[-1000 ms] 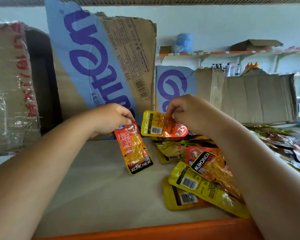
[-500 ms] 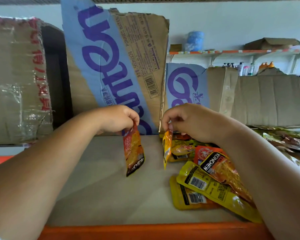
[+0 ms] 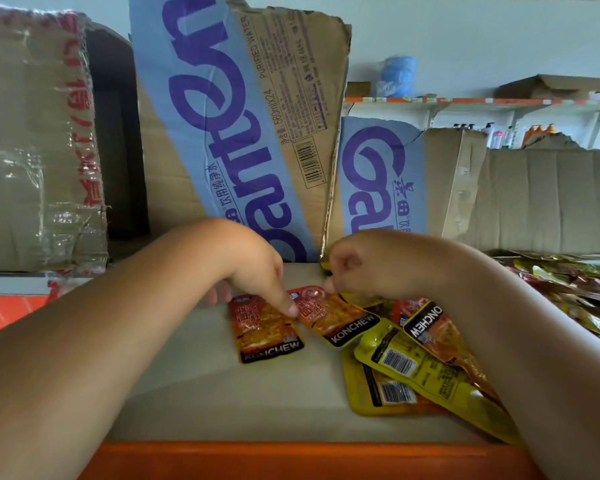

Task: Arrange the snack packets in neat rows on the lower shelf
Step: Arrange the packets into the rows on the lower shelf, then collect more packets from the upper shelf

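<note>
Two orange KONCHEW snack packets lie flat side by side on the beige lower shelf (image 3: 187,393). My left hand (image 3: 253,271) reaches down over the top of the left packet (image 3: 264,330), its thumb on one side and its straight index finger pressing at the gap between the two. The right packet (image 3: 340,322) lies slightly slanted, and my right hand (image 3: 371,268), fingers curled, pinches its top edge. A loose pile of yellow and orange packets (image 3: 413,365) overlaps just right of them, partly hidden under my right forearm.
Torn blue-printed cardboard (image 3: 243,133) stands upright along the back of the shelf, and a taped box (image 3: 32,150) stands at the left. More cardboard (image 3: 551,199) and a heap of packets (image 3: 575,285) are at the right. The shelf's orange front lip (image 3: 291,459) runs along the bottom.
Both hands came down from holding the two packets hanging upright. The packets now lie flat and face up next to each other on the shelf.
</note>
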A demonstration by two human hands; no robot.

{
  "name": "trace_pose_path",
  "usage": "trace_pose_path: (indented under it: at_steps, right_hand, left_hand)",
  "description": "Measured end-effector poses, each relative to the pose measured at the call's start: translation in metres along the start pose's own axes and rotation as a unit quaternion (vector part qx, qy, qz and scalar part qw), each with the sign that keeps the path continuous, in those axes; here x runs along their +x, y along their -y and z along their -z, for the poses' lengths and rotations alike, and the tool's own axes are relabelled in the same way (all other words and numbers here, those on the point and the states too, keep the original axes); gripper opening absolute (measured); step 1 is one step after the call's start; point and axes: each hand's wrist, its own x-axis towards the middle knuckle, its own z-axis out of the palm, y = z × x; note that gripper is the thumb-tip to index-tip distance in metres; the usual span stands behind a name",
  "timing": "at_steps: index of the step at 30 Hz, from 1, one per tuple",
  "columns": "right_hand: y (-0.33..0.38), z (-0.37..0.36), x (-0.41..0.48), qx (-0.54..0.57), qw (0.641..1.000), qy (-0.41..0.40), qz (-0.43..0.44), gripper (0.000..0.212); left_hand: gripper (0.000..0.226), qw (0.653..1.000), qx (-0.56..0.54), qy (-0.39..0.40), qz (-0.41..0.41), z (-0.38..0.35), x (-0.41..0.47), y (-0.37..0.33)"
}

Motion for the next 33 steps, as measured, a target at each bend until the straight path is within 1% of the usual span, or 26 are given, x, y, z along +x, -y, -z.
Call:
trace_pose_path:
  at_steps: [2, 4, 6, 7, 10, 12, 13, 16, 19, 22, 25, 27, 31, 33]
  right_hand:
    - [0.011, -0.003, -0.001, -0.048, 0.998, 0.045, -0.010, 0.044]
    - [0.023, -0.007, -0.003, -0.081, 0.994, 0.071, -0.006, 0.048]
    - [0.031, -0.011, -0.004, -0.116, 0.991, 0.073, 0.008, 0.046]
    - [0.034, -0.012, -0.004, -0.125, 0.990, 0.069, 0.019, 0.043]
    - [0.038, -0.014, -0.003, -0.119, 0.990, 0.063, 0.037, 0.031]
    - [0.038, -0.013, -0.005, -0.112, 0.992, 0.057, 0.033, 0.030]
    - [0.037, -0.011, -0.006, -0.106, 0.993, 0.046, 0.030, 0.028]
    - [0.031, -0.008, -0.007, -0.090, 0.996, -0.001, 0.018, 0.023]
    - [0.022, -0.003, -0.008, -0.058, 0.998, -0.038, 0.003, 0.026]
    - [0.017, 0.002, -0.011, -0.039, 0.997, -0.058, 0.005, 0.024]
    - [0.017, 0.005, -0.014, -0.026, 0.996, -0.083, 0.012, 0.021]
    - [0.017, 0.007, -0.015, -0.032, 0.994, -0.100, 0.022, 0.020]
    - [0.022, 0.015, -0.017, -0.060, 0.992, -0.106, 0.020, 0.022]
    - [0.029, 0.019, -0.019, -0.075, 0.992, -0.103, 0.025, 0.022]
  left_hand:
    - [0.065, 1.000, 0.013, 0.000, -0.010, -0.001, -0.002, -0.001]
    - [0.063, 1.000, 0.016, -0.006, -0.026, 0.000, -0.001, 0.001]
    - [0.058, 0.999, 0.017, -0.010, -0.046, 0.001, 0.002, 0.005]
    - [0.059, 0.998, 0.022, -0.009, -0.050, 0.002, 0.003, 0.006]
    - [0.078, 0.998, 0.039, -0.003, -0.040, 0.002, 0.002, 0.006]
    - [0.092, 0.999, 0.049, 0.003, -0.009, 0.001, 0.001, 0.005]
    - [0.094, 0.999, 0.048, 0.008, 0.006, 0.000, 0.000, 0.005]
    - [0.086, 0.999, 0.024, 0.013, 0.026, 0.000, -0.002, 0.004]
    - [0.079, 0.999, 0.039, -0.004, 0.026, 0.001, -0.003, 0.004]
    - [0.072, 0.999, 0.038, 0.001, 0.013, -0.002, -0.004, 0.003]
    - [0.058, 0.999, 0.031, -0.013, -0.011, -0.003, -0.011, 0.001]
    - [0.052, 0.999, 0.003, -0.034, -0.037, -0.004, -0.019, 0.002]
    - [0.050, 0.990, -0.007, -0.108, -0.089, -0.015, -0.036, 0.019]
    - [0.046, 0.982, -0.052, -0.149, -0.104, -0.024, -0.043, 0.034]
